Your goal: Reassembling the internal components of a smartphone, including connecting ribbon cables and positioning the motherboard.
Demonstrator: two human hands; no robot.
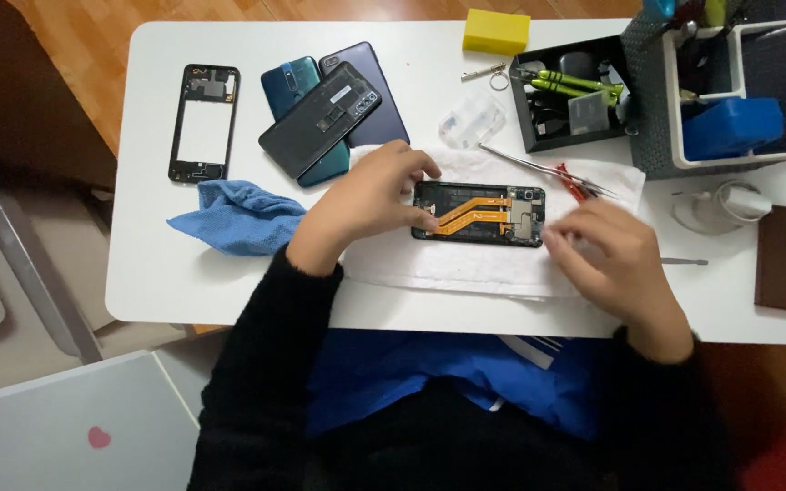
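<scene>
— White table (pixel 147 273) on a wooden floor, seen from above. What lies in the middle of it?

— An opened phone (pixel 478 214), back cover off, with orange ribbon cables running across its insides. It lies flat on a white cloth (pixel 466 268) spread over the table's near half.

— And the hands?

— The left hand (pixel 366 202) rests on the phone's left end, fingers curled loosely, fingertips touching its edge and steadying it. The right hand (pixel 609 255) sits at the phone's right end, fingers drawn close together near the corner; whether they pinch something small, I cannot tell, the hand is blurred there.

— What is around them?

— To the left, a crumpled blue cloth (pixel 236 216) just beside the left wrist. Beyond it, a bare black phone frame (pixel 204 123) lies alone. Near the top, three phones (pixel 334 114) are stacked across one another, the topmost a dark back cover. A clear plastic piece (pixel 471 120) lies just above the white cloth.

— Tools?

— Tweezers (pixel 539 168) and a red-handled tool (pixel 572 181) lie at the white cloth's upper right. Behind them a black tray (pixel 522 109) holds green-handled screwdrivers (pixel 575 85). A yellow block (pixel 496 32) sits at the table's far edge, and a grey organiser (pixel 652 109) with a blue box (pixel 731 125) stands at the right.
</scene>
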